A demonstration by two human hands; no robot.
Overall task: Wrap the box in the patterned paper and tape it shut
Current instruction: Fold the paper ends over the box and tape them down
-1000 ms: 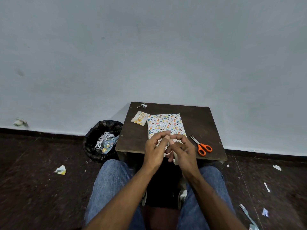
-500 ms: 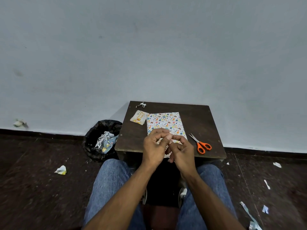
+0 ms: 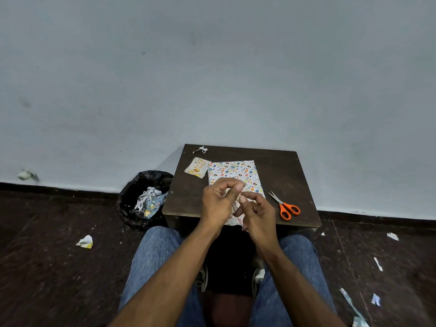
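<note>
Box (image 3: pixel 232 172) already covered in patterned paper, lying mid-desk (image 3: pixel 278 171). Near end hidden by hands. Left hand (image 3: pixel 218 201) and right hand (image 3: pixel 257 211) curled, fingertips together, apparently pinching small tape piece; unclear. Judged: final taping left. Scissors (image 3: pixel 284 206) beside.

The box (image 3: pixel 232 172) is already covered in the patterned paper (image 3: pixel 245 177), white with small colorful dots and hearts all over. It lies flat on the dark tabletop (image 3: pixel 278 171), roughly in the middle, long side running away from the person. The near end hangs slightly past the tabletop's front edge, with loose paper visible there.
</note>
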